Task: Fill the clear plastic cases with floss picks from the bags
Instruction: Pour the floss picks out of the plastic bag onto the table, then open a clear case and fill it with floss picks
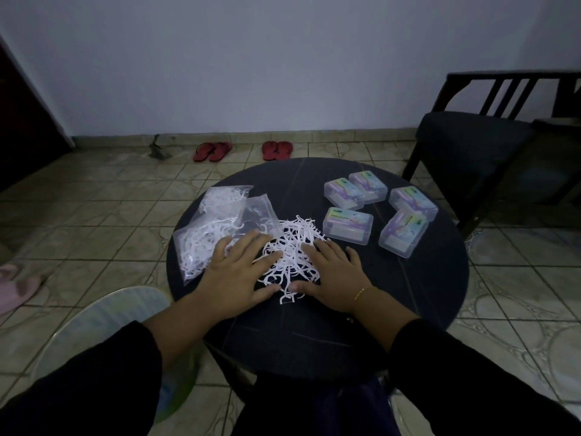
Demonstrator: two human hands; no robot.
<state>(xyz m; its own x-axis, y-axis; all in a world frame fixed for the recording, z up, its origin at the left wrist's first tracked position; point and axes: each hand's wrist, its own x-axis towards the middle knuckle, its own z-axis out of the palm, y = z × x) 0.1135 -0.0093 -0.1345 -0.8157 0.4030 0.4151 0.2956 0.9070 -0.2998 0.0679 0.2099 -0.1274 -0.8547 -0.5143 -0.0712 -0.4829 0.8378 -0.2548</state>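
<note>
A loose pile of white floss picks (290, 247) lies in the middle of the round dark table (408, 278). My left hand (239, 272) lies flat with straight fingers on the pile's left side and partly on a clear bag of floss picks (204, 243). My right hand (333, 275) lies flat on the pile's right side, fingers spread. A second bag of floss picks (223, 196) sits further back on the left. Several closed clear plastic cases with coloured labels stand at the right, the nearest one (347, 226) just beyond my right hand.
A dark chair (478, 146) stands to the right of the table. Two pairs of red sandals (245, 151) lie on the tiled floor by the wall. A pale round stool (103, 328) is at my lower left, a pink slipper (15, 284) at the far left.
</note>
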